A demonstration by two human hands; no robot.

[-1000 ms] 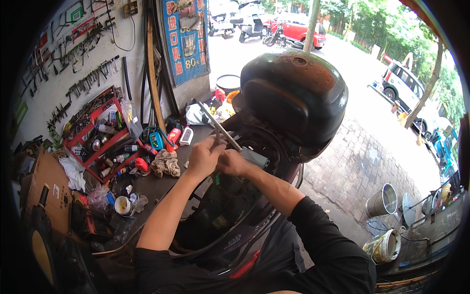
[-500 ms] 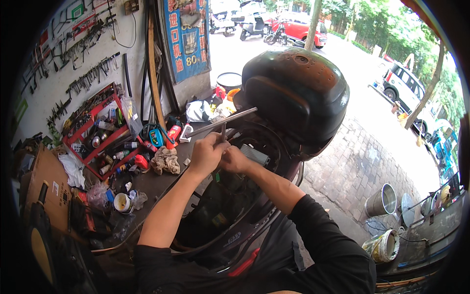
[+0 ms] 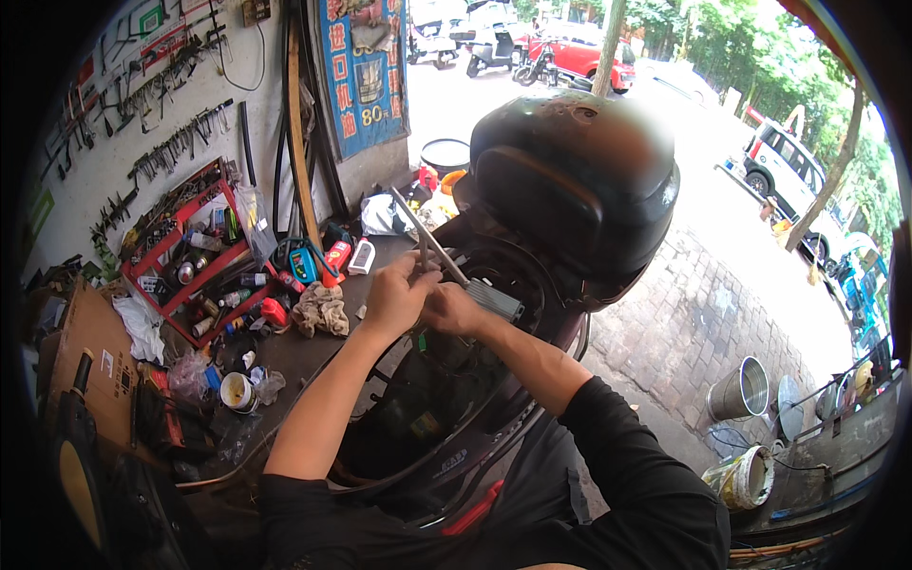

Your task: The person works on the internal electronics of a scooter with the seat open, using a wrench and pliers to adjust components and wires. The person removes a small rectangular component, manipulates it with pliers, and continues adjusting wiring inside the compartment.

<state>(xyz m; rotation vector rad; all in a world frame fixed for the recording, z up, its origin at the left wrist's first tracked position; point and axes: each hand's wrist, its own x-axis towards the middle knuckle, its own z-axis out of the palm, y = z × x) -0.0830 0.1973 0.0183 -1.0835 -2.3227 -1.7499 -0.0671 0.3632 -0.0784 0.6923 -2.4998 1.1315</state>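
Note:
A metal T-handle wrench [image 3: 438,249] stands over the open body of a scooter [image 3: 418,408], its long crossbar slanting down from far left to near right. My left hand [image 3: 391,296] is closed with its fingers around the wrench's stem, just under the crossbar. Close beside it, my right hand [image 3: 452,310] is curled lower down, touching or nearly touching the left. What its fingers grip is hidden, as is the wrench's lower end. A finned silver box [image 3: 497,300] sits just right of my right hand. Behind it rises the scooter's big black top case [image 3: 560,190].
Left on the floor are a red tool rack [image 3: 176,306] full of cans and bottles, a crumpled rag [image 3: 321,310], a white tub [image 3: 237,391] and a cardboard box [image 3: 100,370]. Tools hang on the wall. To the right stand a metal bucket [image 3: 739,389] and a stained pail [image 3: 746,478].
The wrench's crossbar has turned: it sloped up to the right and now slopes down to the right. Both hands stay almost in the same place.

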